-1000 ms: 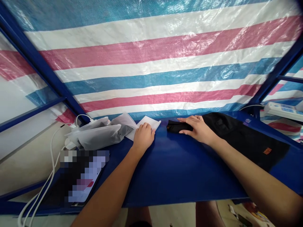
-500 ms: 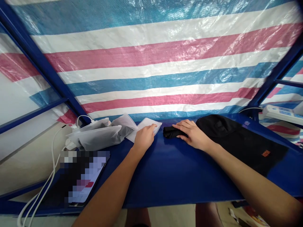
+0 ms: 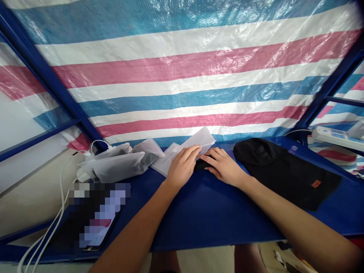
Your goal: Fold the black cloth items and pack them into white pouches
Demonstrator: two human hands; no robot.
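Note:
My left hand point(image 3: 183, 168) is closed on a frosted plastic zip bag point(image 3: 205, 138), lifted and tilted above the blue tabletop point(image 3: 210, 212). Close beside it, my right hand point(image 3: 226, 165) has its fingers over a rolled black cloth point(image 3: 200, 165), mostly hidden under the fingers and the bag. The fingertips of both hands nearly meet at the bag's edge. More flat frosted bags point(image 3: 161, 163) lie under and left of my left hand. To the right of my right hand rests a folded black garment point(image 3: 295, 172) with small orange lettering.
Filled grey frosted bags point(image 3: 116, 167) stand at the back left. A tablet-like device point(image 3: 99, 227), partly blurred out, lies in front of them, with white cables point(image 3: 61, 189) beside it. A white power strip point(image 3: 338, 136) is at right. Striped plastic sheeting point(image 3: 182, 72) hangs behind.
My left hand has moved right and raised a frosted bag from the flat ones. My right hand has shifted slightly left with the black roll, and the two now meet.

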